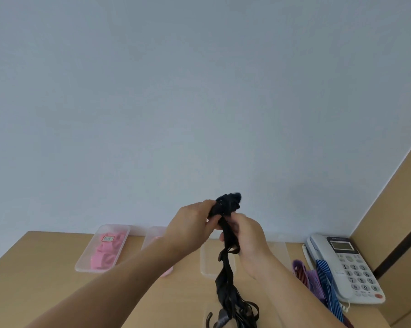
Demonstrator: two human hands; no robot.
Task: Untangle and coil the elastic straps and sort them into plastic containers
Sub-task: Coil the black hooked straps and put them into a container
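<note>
1. The black straps (226,287) are held up in the air above the table (45,275), near its middle. Their top is a bunched wad, and the rest hangs down in loose bands.
2. The lower ends reach the bottom edge of the view in a tangle and are cut off there. How many straps make up the bundle cannot be counted.
3. The left hand (191,224) grips the wad, with its fingers curled round it. The fingertips are hidden behind the fabric.
4. The right hand (248,235) touches the left and holds the hanging part just below the wad, fingers curled. The strap hides its thumb.
5. A clear box (206,263) stands on the table behind the straps and the right wrist. Its right end is hard to trace, and its contents cannot be made out.
6. A second box (152,235), showing something pink, is mostly covered by the left forearm.
7. The left box (87,254) holds pink coils (107,253) and carries a label (109,238) too blurred to read.
8. To the right, a purple strap (302,272) and a blue striped strap (328,287) lie partly under the right arm. The blue one lies across a phone (349,263).
</note>
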